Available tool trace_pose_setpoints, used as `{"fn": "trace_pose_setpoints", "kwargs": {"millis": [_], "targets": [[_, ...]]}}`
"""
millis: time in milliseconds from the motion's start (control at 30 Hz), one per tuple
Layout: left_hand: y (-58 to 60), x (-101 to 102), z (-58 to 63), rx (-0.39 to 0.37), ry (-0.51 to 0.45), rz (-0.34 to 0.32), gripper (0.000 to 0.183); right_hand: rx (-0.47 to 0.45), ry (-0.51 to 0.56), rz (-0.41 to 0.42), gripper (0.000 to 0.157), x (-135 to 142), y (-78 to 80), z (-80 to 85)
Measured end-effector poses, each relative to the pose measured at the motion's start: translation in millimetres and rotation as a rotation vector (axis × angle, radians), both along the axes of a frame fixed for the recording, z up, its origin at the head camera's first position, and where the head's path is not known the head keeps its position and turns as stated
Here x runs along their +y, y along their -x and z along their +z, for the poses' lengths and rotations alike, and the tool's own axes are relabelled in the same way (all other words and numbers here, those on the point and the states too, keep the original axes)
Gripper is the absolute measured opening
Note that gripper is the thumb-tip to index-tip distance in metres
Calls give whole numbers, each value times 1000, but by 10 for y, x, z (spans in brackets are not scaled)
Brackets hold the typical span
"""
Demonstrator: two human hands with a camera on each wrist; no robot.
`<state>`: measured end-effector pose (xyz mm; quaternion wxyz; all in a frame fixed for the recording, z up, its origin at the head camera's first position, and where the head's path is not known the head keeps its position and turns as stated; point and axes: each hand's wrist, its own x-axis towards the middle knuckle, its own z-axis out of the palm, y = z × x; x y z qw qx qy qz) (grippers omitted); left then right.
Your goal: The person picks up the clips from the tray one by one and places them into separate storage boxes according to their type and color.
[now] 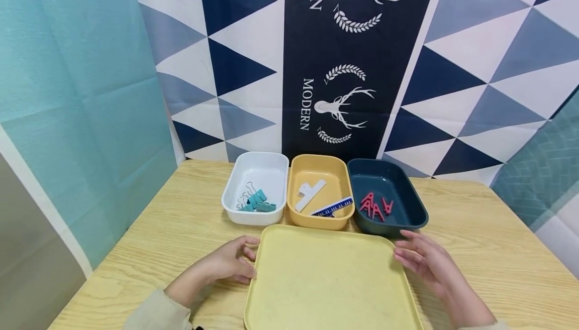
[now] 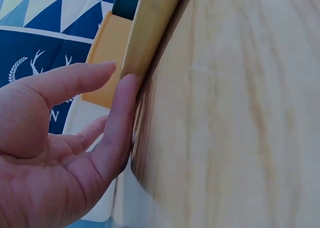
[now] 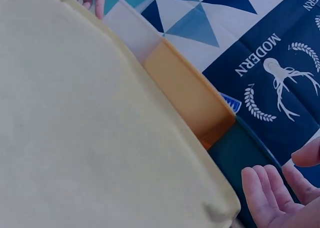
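Note:
A pale yellow tray point(image 1: 332, 280) lies on the wooden table in front of three bins. My left hand point(image 1: 232, 259) is at the tray's left edge; in the left wrist view a finger point(image 2: 122, 105) touches the rim, with the other fingers loosely bent. Beside the tray's far right corner is my right hand point(image 1: 427, 262), fingers relaxed and holding nothing. In the right wrist view this hand point(image 3: 280, 198) appears slightly apart from the tray point(image 3: 110, 118), near the dark teal bin point(image 3: 240, 148).
Behind the tray, a white bin point(image 1: 229, 209) holds teal binder clips point(image 1: 256, 198). The yellow-orange bin point(image 1: 318, 221) contains a white clip point(image 1: 311, 194) and a blue patterned clip point(image 1: 333, 207). Several red clips point(image 1: 376, 206) lie in the dark teal bin point(image 1: 409, 189). A patterned cloth point(image 1: 246, 69) hangs behind.

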<state>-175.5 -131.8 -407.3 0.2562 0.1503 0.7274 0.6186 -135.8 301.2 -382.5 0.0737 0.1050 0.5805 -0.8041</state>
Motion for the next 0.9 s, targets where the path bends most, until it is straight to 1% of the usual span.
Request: {"fn": "trace_pose_setpoints", "kwargs": {"millis": [100, 200, 300, 400, 467, 567, 633, 733, 800, 900], "targets": [[-3, -19, -6, 29, 28, 11, 55, -22, -55, -19, 23, 8, -29, -35], [-4, -45, -8, 75, 58, 22, 41, -43, -94, -28, 22, 10, -56, -56], [-13, -72, 5, 152, 105, 51, 33, -46, -135, -46, 20, 11, -91, -61], [-40, -97, 43, 264, 194, 112, 27, -35, -211, -73, 18, 18, -146, -53], [-67, -114, 83, 352, 278, 163, 24, -23, -286, -91, 19, 25, -190, -42], [-105, -132, 148, 469, 385, 225, 19, -21, -431, -100, 33, 39, -254, -9], [-133, -145, 191, 538, 447, 255, 19, -29, -518, -98, 41, 49, -291, 13], [-177, -156, 241, 620, 530, 292, 19, -29, -633, -81, 47, 69, -339, 43], [-210, -169, 258, 684, 593, 305, 20, -5, -717, -62, 47, 83, -374, 53], [-256, -194, 264, 792, 666, 309, 22, 23, -889, -14, 48, 116, -418, 59]]}}
